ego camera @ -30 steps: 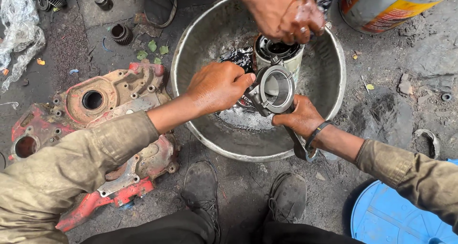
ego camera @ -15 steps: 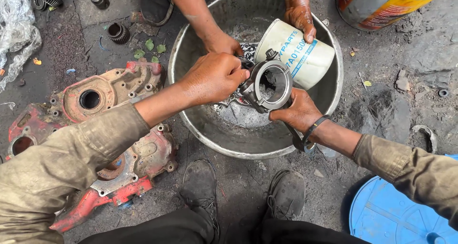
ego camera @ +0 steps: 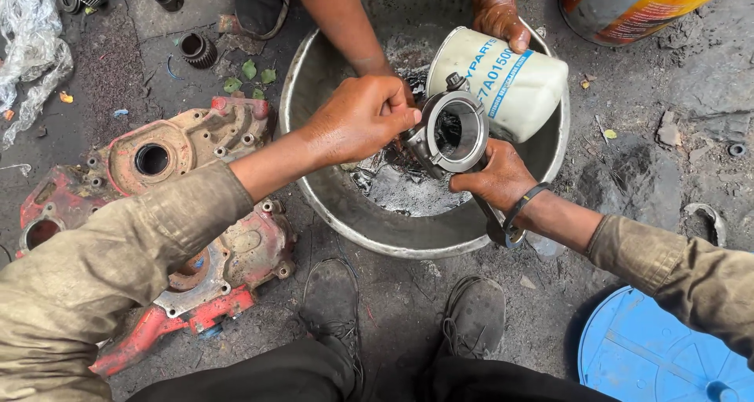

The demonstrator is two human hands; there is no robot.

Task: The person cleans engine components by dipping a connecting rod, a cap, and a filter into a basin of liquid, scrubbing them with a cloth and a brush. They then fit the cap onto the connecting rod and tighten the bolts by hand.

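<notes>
Over a wide, battered metal basin (ego camera: 314,96) set on the oily ground, the person's two hands work at a round metal ring part (ego camera: 454,131) — a thick grey collar with a dark hollow centre, held up above the basin's middle. The right hand (ego camera: 496,178) is clenched around the lower stem of that part, its grip tight from beneath, a dark band on the wrist. The left hand (ego camera: 357,119) is closed into a fist at the ring's left edge, fingertips pinched against the rim; what exactly lies between those fingers I cannot tell.

Just behind the ring, touching or nearly touching it, a white cylindrical filter canister (ego camera: 503,84) with a blue stripe is tilted mouth-down toward the basin. A co-worker's hand (ego camera: 495,17) grips its far end from across the basin, and that person's other forearm (ego camera: 338,21) reaches down into the basin beside the person's left fist. The bottom of the basin holds dark, greasy sludge (ego camera: 400,186).

To the left on the ground lies a red-painted cast housing (ego camera: 157,206) with round bores, and a small gear (ego camera: 196,50) sits beyond it. A blue plastic lid (ego camera: 652,355) shows at the lower right, and a painted drum (ego camera: 628,5) stands at the upper right. The person's two dark shoes (ego camera: 334,300) rest just below the basin.
</notes>
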